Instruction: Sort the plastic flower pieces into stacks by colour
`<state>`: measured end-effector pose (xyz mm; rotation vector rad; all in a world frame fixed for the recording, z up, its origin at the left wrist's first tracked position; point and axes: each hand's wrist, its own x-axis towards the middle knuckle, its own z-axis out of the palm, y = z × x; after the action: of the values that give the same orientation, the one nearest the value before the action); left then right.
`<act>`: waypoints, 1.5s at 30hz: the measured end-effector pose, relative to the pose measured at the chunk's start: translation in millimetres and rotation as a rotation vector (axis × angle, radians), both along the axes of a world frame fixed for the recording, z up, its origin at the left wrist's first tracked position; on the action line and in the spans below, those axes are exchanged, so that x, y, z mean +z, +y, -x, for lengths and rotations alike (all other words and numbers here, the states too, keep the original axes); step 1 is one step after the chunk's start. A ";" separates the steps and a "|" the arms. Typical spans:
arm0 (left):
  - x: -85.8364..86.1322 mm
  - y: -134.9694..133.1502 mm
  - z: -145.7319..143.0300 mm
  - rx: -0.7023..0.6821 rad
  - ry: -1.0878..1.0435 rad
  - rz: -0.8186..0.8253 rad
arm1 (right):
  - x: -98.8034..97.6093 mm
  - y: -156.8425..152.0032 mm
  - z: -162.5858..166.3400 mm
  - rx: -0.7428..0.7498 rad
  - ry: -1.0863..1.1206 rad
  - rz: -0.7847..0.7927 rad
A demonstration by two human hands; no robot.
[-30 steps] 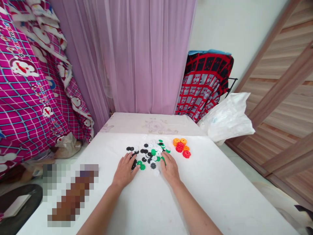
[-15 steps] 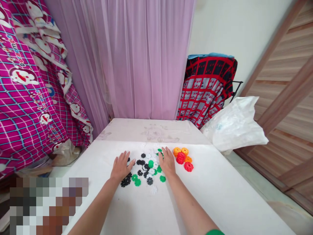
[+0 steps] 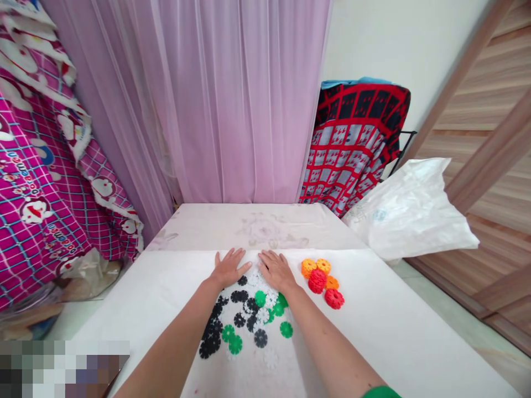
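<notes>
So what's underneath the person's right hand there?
White discs show close beside the right hand, with green discs near its wrist. Whatever lies directly beneath the hand is covered, so I can't tell what, if anything, is there.

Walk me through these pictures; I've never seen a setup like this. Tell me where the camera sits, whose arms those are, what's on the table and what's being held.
There is no machine here, just a person's bare left hand and right hand. The camera is worn on the person's head, looking forward and down, so the arms reach in from the bottom.

On the white-covered table lie small, round, notched pieces: black, green and white ones around and between the forearms, with orange and red ones grouped beyond the right arm.

Neither hand appears to grip anything; their fingers are extended. Anything under the palms is hidden.
</notes>
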<state>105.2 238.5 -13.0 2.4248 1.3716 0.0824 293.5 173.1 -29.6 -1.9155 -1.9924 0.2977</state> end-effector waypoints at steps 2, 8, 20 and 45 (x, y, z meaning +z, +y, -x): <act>0.9 -2.1 -1.7 -0.043 0.002 0.029 | -4.8 0.8 -0.5 0.086 0.014 -0.046; 6.4 -30.7 16.8 -0.163 -0.029 0.062 | -19.7 -11.9 11.9 0.279 0.121 -0.230; -18.2 -151.1 74.6 -0.185 -0.014 -0.410 | -9.4 -127.3 17.1 0.181 0.065 -0.440; -16.7 -157.2 55.0 0.140 -0.024 -0.499 | -10.4 -136.5 26.8 -0.010 0.038 -0.711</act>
<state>50.2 81.3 -29.7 2.6953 1.6669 0.5478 266.6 36.5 -40.0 -1.4406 -1.7325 -0.3384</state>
